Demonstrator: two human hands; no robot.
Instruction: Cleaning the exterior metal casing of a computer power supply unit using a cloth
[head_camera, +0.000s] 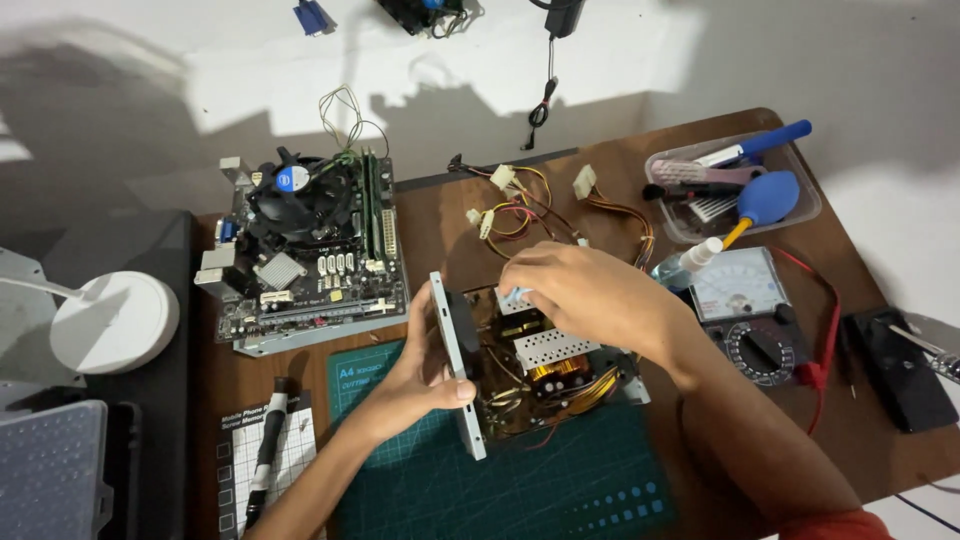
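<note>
Power supply: I've got an opened power supply unit (530, 375) sitting on the green cutting mat (560, 480), roughly mid-worktop, guts exposed: perforated metal heatsinks, a copper coil, yellow and red wires.

Left hand: my left hand (420, 380) is wrapped round the grey side panel with the fan (458, 360), which stands on edge; fingers clamped on it, thumb on the near face.

Right hand: my right hand (590, 290) hovers over the board at the back of the unit, fingers pinched together on a small pale blue thing (515, 295). Too small to tell what it is, honestly.

Cables: the unit's wire bundle (530, 210) with white plugs fans out behind it on the brown worktop (850, 400).

Left side: a motherboard (310, 250) with a black cooler fan sits just beyond the mat's corner; a black pen-like tool (268, 440) lies on a gridded screw mat, and a white round lamp base (115, 320) is further out.

Right side: an analogue multimeter (750, 315) with red lead sits near my right forearm, a small spray bottle (685, 265) just beside it, and a clear tray (735, 185) with brushes and a blue air blower behind.
</note>
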